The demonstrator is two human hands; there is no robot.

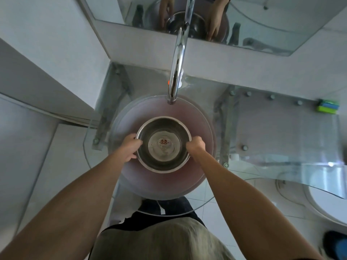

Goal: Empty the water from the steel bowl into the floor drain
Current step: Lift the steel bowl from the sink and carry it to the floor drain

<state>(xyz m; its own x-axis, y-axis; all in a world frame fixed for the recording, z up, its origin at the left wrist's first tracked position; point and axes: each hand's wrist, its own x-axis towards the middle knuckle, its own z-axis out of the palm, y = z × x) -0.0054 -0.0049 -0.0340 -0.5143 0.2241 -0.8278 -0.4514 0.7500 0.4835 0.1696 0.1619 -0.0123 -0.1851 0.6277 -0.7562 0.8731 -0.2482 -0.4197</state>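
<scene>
1. Looking straight down, the steel bowl (163,144) sits upright and level inside the round frosted basin (203,132), roughly at its centre
2. The left hand (129,148) is clamped on the bowl's left rim, thumb hooked over the edge toward the inside, fingers wrapped down the outer wall
3. The right hand (196,145) grips the opposite rim the same way, knuckles bunched tight at the edge; both forearms reach in from the bottom of the view
4. Inside the bowl there is a shallow pool of water, and a red emblem (164,141) shows through it on the flat bottom
5. The chrome faucet (176,72) arches down from the back wall, its spout ending above the far edge of the basin, just beyond the bowl
6. The basin rests in a clear glass counter (281,147); on the counter's far right corner lies a green and blue sponge (327,107), well apart from the bowl
7. A mirror (262,25) along the top reflects both hands on the bowl
8. White floor tiles show through the glass, and part of a toilet (328,199) curves in at lower right; the floor drain cannot be made out
</scene>
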